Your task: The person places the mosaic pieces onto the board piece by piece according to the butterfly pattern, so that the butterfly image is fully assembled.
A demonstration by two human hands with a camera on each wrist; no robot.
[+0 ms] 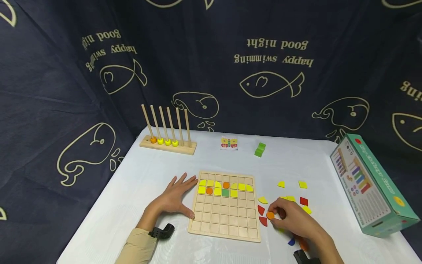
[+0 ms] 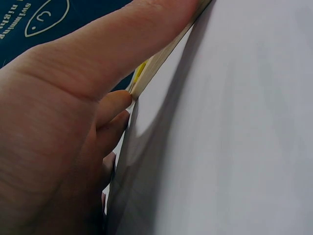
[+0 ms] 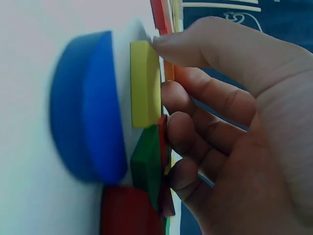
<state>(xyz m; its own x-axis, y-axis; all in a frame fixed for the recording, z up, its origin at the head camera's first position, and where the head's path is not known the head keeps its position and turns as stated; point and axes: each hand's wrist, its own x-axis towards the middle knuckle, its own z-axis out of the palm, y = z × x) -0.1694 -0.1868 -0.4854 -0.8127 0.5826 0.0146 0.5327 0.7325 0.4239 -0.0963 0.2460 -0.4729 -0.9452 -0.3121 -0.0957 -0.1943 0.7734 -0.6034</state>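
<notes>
Between the thumb and index finger of my right hand (image 1: 293,218) an orange disc (image 1: 270,215) is pinched, close to the board's right edge; only a sliver of the orange disc (image 3: 169,71) shows in the right wrist view. With fingers spread, my left hand (image 1: 174,200) rests against the left edge of the wooden grid board (image 1: 224,220). Yellow pieces (image 1: 241,187), two orange discs and a green square (image 1: 225,192) fill cells of the two rows near its far edge. Red quarter pieces (image 1: 263,221) lie between board and right hand.
Loose yellow pieces (image 1: 302,184), a red square (image 1: 304,201) and a blue piece (image 3: 90,107) surround the right hand. Farther back stand a peg rack (image 1: 168,145), a butterfly picture card (image 1: 229,143) and green blocks (image 1: 260,149). A teal box (image 1: 372,187) stands at right.
</notes>
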